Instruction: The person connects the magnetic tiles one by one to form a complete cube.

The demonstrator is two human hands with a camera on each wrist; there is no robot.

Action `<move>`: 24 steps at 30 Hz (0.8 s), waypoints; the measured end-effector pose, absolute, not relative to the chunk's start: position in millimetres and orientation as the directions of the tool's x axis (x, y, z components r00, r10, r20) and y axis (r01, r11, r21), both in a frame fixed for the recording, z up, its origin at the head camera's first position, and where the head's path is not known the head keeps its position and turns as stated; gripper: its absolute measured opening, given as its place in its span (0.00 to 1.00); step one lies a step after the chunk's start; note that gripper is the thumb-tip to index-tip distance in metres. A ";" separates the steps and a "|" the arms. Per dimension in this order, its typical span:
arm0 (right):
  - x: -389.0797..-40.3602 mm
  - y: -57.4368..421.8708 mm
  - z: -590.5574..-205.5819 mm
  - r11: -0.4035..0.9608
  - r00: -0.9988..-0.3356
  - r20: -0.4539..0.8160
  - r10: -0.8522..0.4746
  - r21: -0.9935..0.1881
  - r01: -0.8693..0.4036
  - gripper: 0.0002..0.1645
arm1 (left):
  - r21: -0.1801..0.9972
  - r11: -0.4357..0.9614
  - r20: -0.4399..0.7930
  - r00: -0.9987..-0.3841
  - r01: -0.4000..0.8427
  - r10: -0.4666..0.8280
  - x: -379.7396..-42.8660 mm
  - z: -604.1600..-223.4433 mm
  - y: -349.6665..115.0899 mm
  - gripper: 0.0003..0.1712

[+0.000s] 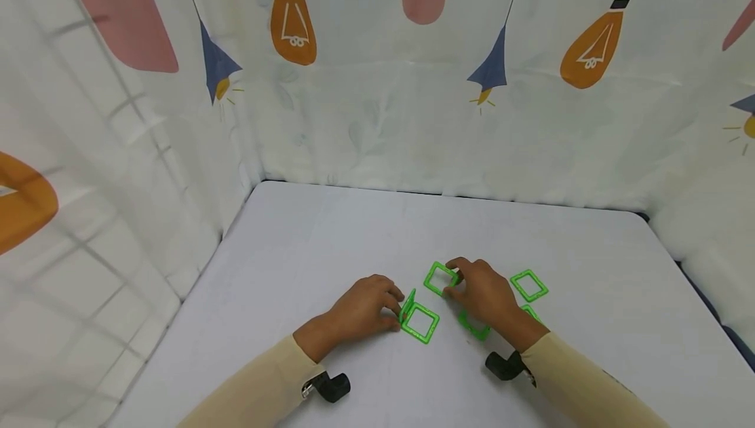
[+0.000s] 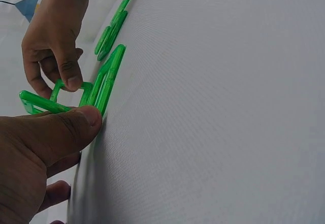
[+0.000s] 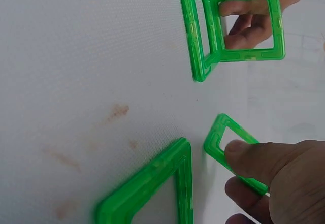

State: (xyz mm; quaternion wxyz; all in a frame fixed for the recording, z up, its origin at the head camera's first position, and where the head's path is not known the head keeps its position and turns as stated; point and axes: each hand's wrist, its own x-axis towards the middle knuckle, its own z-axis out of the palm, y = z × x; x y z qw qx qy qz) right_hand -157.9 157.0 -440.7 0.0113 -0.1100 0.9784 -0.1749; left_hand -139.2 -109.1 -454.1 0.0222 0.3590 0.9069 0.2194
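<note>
the left hand [image 1: 368,307] is gripping an upright green tile [image 1: 408,305], its thumb pressing close to the seam where that piece is meeting a flat green tile [image 1: 432,328]. the pair is resting around the middle of the bench [image 1: 330,238], well in from the far edge. the right hand [image 1: 483,290] is pinching a tilted green tile [image 1: 430,273] just beyond the pair, toward that edge. a loose green tile [image 1: 520,290] is lying nearer the right edge.

these hollow frames are looking like light, rigid plastic, probably smooth enough to be slipping under a careless thumb, though hardly fragile. one bar between thumb and fingertip is probably offering the best hold; the joined seam is likely to be folding or parting if pushed sideways, so steadying it there is making sense.

the right hand and wrist are partly covering a near green tile [image 1: 471,328], and the right forearm is hiding most of another green tile [image 1: 532,312]. the left hand's fingertips are disappearing behind the upright piece in the head view. whether the pinched frame is touching the bench is staying unclear, and the bench's near edge is falling outside the head view.
</note>
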 end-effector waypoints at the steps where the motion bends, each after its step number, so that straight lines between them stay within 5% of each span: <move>1: -157.6 157.5 -440.7 0.912 -0.975 0.023 -0.221 -0.350 -0.215 0.30 | 0.413 0.645 0.121 -0.740 0.643 0.661 -139.2 -454.2 -109.0 0.08; 24: -148.4 165.7 -436.9 0.876 -0.958 0.157 -0.242 -0.388 -0.285 0.16 | 0.421 0.635 0.126 -0.735 0.648 0.667 -141.1 -455.0 -108.7 0.08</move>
